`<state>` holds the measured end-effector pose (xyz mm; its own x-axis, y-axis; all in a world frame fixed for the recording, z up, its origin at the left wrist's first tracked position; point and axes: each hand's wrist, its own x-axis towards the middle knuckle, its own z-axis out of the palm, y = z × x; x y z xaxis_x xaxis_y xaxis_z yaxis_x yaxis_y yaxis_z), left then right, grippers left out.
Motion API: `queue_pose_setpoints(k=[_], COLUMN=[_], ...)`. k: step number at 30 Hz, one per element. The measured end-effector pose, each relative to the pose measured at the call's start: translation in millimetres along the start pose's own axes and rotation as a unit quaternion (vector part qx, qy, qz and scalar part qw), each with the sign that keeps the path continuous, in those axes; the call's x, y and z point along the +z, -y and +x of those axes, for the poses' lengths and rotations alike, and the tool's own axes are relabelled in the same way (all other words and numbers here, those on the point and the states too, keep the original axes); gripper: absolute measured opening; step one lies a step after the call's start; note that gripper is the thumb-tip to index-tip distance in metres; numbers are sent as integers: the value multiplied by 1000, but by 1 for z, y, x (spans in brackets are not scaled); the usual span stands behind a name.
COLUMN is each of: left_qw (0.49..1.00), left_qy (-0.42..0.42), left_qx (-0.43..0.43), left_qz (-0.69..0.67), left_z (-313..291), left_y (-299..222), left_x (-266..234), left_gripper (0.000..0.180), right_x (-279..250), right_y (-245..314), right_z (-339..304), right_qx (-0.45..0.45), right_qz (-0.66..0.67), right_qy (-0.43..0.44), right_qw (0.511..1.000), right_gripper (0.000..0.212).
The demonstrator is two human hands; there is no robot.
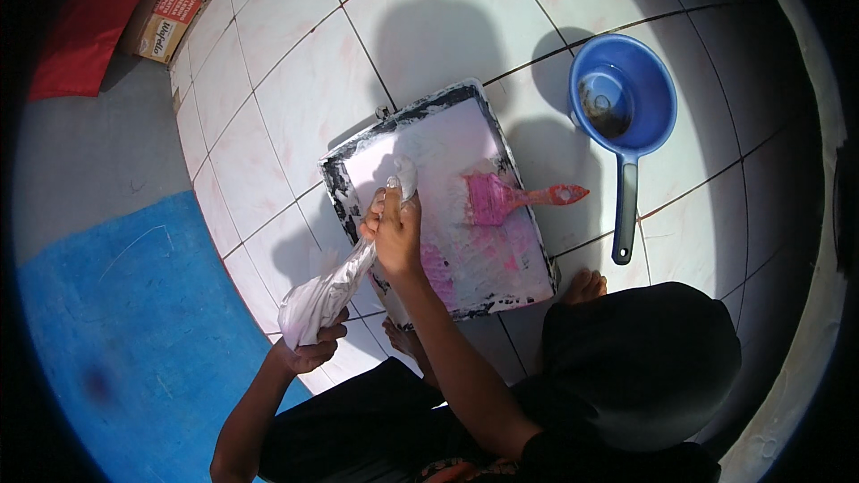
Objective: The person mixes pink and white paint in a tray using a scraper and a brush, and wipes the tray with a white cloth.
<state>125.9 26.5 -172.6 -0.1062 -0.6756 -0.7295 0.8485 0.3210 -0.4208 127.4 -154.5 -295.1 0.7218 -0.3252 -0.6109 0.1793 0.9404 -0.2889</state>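
Bag neck: here's the tense spot, the whitish plastic bag (315,302) slanting down from over the tray (337,190); squeeze too hard up top and, if it's wet inside, a sudden spurt could splash the pinkish coating (447,136).
Bag's wide end: look, it hangs outside the rim, above the tiled floor (279,121); a slippery palm or a weak seam could mean a mess there.
Paintbrush: the pink-bristled paintbrush (490,200) lies in the tray, handle poking past the right edge; one stray knock could flip it and fling colour.
Dipper: the blue dipper (664,107) sits well apart on the right, but its handle reaches near a bare foot (586,287); a shuffle could tip it.
Right grip: tight, the right hand (395,228) bunched round the neck with no gap showing, a whitish tip peeking out beyond the fingers.
Left grip: the left hand (309,354) curls under the wide end, holding it; some fingers are hidden, so how firmly, I can't tell.
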Motion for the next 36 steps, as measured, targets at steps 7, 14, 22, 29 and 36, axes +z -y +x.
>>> queue_pose_setpoints(k=[7,14,22,29,36], left_qw=[999,938,890,870,860], left_qy=[13,-155,-135,-25,-53], left_qx=[-20,22,3,-4,50], left_qz=[24,309,436,493,506], left_z=[8,19,40,50,49], left_y=[-4,11,54,63,68], left_x=[-2,-13,15,23,1], left_gripper=[47,35,69,76,71], right_x=[4,-10,-29,-28,-32], right_y=[11,35,84,111,93], right_z=[-4,-2,2,7,4], right_qx=[-36,-31,131,52,-25], right_qz=[-41,-98,-37,-202,-264], right_qy=[-65,-99,-97,-14,-12], right_qw=[996,990,986,978,964], right_gripper=[22,19,30,30,24])
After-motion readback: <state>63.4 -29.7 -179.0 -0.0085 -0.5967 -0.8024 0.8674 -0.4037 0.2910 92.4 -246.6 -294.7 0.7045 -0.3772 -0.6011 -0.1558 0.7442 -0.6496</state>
